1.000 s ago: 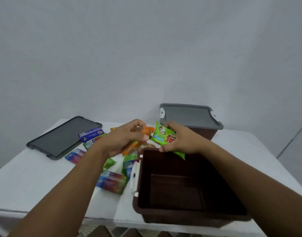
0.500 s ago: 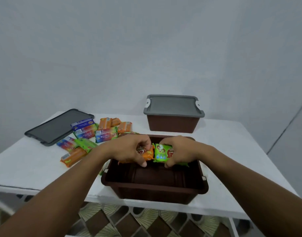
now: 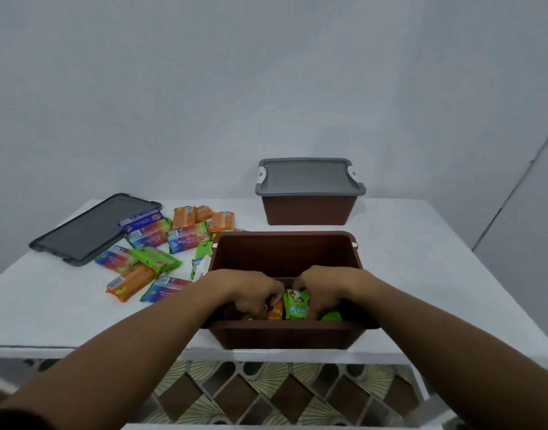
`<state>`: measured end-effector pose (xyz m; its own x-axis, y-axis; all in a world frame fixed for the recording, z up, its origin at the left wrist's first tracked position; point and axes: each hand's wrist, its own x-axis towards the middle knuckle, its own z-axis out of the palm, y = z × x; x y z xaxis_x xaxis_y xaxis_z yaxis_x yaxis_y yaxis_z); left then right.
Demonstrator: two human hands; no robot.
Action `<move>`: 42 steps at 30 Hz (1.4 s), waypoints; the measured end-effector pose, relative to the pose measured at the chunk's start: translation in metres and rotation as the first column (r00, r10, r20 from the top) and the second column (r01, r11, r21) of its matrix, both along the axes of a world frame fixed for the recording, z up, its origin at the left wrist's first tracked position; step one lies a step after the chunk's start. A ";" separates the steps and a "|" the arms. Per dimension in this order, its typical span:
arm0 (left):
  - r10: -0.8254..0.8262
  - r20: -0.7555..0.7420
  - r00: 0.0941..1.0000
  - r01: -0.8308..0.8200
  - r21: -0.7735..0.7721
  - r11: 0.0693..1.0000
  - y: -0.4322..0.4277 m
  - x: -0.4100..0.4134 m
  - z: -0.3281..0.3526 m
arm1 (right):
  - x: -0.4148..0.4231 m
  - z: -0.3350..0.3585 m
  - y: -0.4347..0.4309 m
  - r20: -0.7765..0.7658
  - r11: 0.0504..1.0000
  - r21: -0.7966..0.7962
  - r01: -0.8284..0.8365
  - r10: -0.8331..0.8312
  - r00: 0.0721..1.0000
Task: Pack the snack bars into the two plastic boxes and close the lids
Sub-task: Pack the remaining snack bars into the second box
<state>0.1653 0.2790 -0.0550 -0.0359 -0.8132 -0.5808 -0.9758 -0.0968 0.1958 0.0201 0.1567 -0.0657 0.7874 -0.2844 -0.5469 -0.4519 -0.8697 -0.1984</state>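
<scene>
Inside the open brown plastic box (image 3: 285,335), my left hand (image 3: 251,293) grips an orange-wrapped snack bar (image 3: 275,314), my right hand (image 3: 323,290) a green-wrapped snack bar (image 3: 296,304); I judge both should lie flat before release.

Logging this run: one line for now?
left hand grips orange bar | right hand grips green bar | both in open box | far box lidded

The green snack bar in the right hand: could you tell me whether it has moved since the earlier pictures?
Yes. The green snack bar has gone from above the rim of the open brown box down into it.
</scene>
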 end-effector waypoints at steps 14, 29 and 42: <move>-0.057 0.248 0.967 0.089 -0.117 0.989 -0.024 0.005 -0.004 | 0.013 -0.007 -0.001 0.107 0.950 -0.311 0.033 0.000 0.994; -0.071 0.350 0.934 0.135 -0.162 0.978 -0.033 0.010 -0.016 | 0.010 -0.013 -0.006 0.199 0.947 -0.313 0.074 -0.011 0.980; 0.082 0.178 0.981 -0.046 -0.198 0.979 -0.025 0.025 0.002 | 0.013 -0.004 -0.003 0.137 0.933 -0.334 0.130 -0.088 0.987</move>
